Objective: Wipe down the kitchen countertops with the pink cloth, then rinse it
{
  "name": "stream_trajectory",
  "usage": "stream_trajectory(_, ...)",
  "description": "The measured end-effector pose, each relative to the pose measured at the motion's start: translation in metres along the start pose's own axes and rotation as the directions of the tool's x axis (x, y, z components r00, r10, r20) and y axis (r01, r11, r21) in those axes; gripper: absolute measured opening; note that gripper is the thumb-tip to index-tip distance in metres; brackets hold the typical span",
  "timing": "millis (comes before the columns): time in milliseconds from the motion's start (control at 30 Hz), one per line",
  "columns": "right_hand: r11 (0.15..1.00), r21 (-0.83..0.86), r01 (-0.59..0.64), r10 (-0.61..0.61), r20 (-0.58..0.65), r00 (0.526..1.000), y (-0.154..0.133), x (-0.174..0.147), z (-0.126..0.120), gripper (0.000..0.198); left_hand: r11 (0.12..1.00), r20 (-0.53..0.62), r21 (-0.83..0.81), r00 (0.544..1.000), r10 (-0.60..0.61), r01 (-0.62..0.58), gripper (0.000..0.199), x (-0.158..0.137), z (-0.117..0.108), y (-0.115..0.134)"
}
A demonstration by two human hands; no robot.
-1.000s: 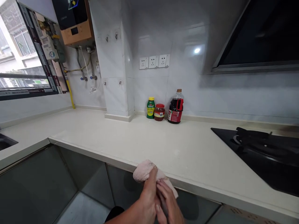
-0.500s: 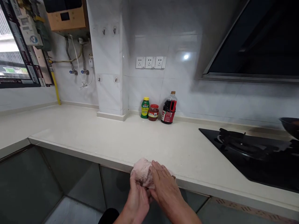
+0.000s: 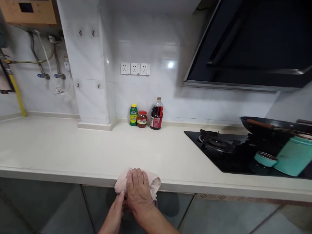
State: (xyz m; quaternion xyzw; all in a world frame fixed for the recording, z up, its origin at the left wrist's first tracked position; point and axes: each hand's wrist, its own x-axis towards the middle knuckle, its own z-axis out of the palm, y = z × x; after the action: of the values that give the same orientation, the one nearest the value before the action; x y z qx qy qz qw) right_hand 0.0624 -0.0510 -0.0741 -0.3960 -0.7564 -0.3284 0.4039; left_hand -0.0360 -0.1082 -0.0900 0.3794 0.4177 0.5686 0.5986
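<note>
In the head view, we find the pink cloth (image 3: 121, 182) bunched at the front edge of the countertop (image 3: 97, 152). The right hand (image 3: 138, 193) lies over it, fingers close together; the left hand (image 3: 115, 208) meets its lower left side, fingers partly hidden. We cannot tell either grip's closure. We judge cloth handling under way, release not yet done; the remaining amount is unreadable.
</note>
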Motion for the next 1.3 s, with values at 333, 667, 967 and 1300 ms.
stream_trajectory(333,0.963,0.194,0.188,-0.171,-0.098,0.980,0.044,0.012,-0.022,0.032,0.211,0.207,0.945,0.958,0.197,-0.248,0.033,-0.033,0.012,0.097)
stream_trajectory(667,0.961,0.238,0.138,-0.161,0.082,0.983,0.160,-0.044,-0.065,0.050,-0.280,0.475,0.880,0.736,0.482,-0.385,0.036,0.067,-0.002,0.127)
stream_trajectory(967,0.923,-0.194,-0.332,0.366,0.182,0.913,0.251,-0.119,-0.108,0.068,-0.194,0.444,0.896,0.781,0.439,-0.400,0.038,0.084,-0.010,0.116)
stream_trajectory(1300,0.989,0.109,-0.096,0.089,0.066,0.994,0.037,-0.011,-0.023,0.072,-0.039,0.399,0.898,0.775,0.490,-0.438,0.048,0.087,-0.013,0.120)
